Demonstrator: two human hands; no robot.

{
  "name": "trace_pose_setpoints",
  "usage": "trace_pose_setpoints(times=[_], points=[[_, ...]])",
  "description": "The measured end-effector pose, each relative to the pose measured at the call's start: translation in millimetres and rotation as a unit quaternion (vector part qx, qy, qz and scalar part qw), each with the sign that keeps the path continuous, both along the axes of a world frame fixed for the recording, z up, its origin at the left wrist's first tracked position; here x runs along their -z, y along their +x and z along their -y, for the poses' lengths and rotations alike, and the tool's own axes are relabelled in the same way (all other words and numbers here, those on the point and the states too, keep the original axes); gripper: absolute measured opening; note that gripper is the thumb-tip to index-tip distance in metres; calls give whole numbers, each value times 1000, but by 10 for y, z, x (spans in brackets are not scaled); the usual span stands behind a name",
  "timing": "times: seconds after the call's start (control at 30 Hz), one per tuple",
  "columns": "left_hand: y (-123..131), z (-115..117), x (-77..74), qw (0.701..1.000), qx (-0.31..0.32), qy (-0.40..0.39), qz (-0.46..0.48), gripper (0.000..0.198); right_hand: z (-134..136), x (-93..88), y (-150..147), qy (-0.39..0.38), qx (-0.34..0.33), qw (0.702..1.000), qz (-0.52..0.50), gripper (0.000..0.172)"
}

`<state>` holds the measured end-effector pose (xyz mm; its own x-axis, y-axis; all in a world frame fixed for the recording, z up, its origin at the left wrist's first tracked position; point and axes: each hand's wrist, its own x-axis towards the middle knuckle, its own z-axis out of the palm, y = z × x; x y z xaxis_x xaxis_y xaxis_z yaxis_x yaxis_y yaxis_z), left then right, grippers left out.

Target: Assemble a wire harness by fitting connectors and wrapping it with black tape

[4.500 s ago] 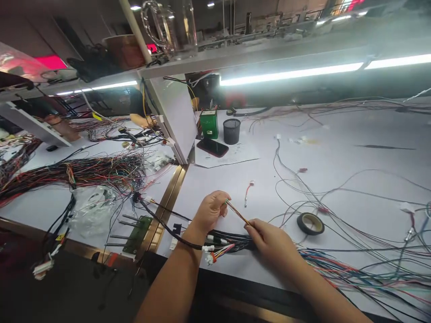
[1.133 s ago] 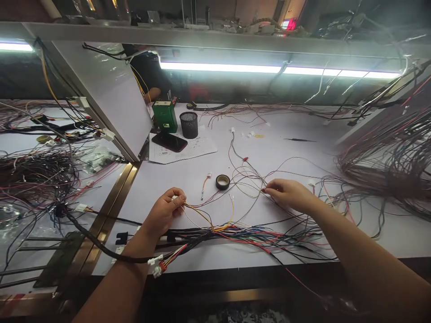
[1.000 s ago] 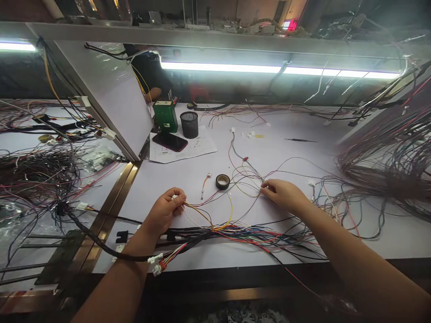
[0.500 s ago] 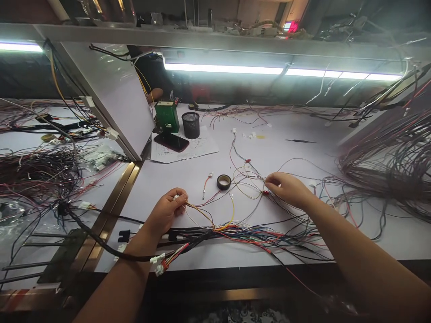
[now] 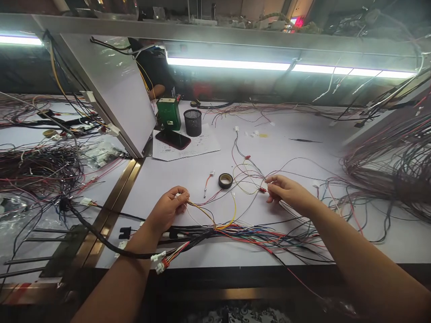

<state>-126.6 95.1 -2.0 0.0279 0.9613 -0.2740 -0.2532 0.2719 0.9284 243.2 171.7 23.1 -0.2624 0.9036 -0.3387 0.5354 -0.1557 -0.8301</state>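
Observation:
My left hand (image 5: 170,208) is closed, pinching the ends of several thin wires (image 5: 202,210), yellow, black and white. They run down to the black-wrapped wire harness (image 5: 202,235) lying along the front of the table. My right hand (image 5: 286,193) has its fingertips at a loose bunch of fine wires (image 5: 257,169), closed on them as far as I can see. Beside those fingertips is a small red connector (image 5: 262,190). Between the hands stands a roll of black tape (image 5: 225,181), with a short orange lead (image 5: 207,184) to its left.
Behind are a phone (image 5: 173,139) on a printed sheet (image 5: 198,150), a green box (image 5: 169,114) and a mesh cup (image 5: 193,123). A dark thin tool (image 5: 305,140) lies back right. Tangled wires (image 5: 387,179) fill the right side. White connectors (image 5: 160,264) lie near the front edge.
The right hand's fingers have shifted slightly at the wire bunch, its lower fingers now showing below. The left hand keeps its pinch. The whole view has shifted a little.

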Motion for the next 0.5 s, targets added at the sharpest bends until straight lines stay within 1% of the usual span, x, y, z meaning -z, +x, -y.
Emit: trace_pose_setpoints(times=[0.03, 0.07, 0.1, 0.13, 0.17, 0.2, 0.27, 0.3, 0.37, 0.5], points=[[-3, 4, 7, 1000, 2, 1, 1, 23, 5, -22, -8, -10, -3, 1000, -10, 33], [-5, 7, 13, 1000, 3, 2, 2, 22, 1, -37, -15, -11, -14, 1000, 7, 36], [-6, 10, 17, 1000, 4, 1, 3, 22, -10, -45, -20, -3, -35, 998, 48, 39], [-6, 12, 18, 1000, 4, 0, 2, 22, -30, -44, -24, 20, -64, 991, 114, 41], [-5, 13, 18, 1000, 5, -1, 0, 22, -56, -35, -27, 54, -97, 975, 191, 41], [-3, 12, 16, 1000, 5, -2, -1, 23, -87, -20, -29, 92, -126, 951, 266, 40], [2, 10, 8, 1000, 3, -4, -3, 23, -149, 21, -32, 154, -160, 901, 372, 34], [4, 9, 5, 1000, 3, -5, -4, 24, -175, 42, -34, 173, -162, 886, 398, 31], [7, 9, -1, 1000, 1, -5, -6, 25, -208, 75, -39, 192, -154, 876, 415, 24], [7, 14, 0, 1000, 1, -7, -9, 24, -194, 70, -39, 255, -154, 857, 421, 26]])
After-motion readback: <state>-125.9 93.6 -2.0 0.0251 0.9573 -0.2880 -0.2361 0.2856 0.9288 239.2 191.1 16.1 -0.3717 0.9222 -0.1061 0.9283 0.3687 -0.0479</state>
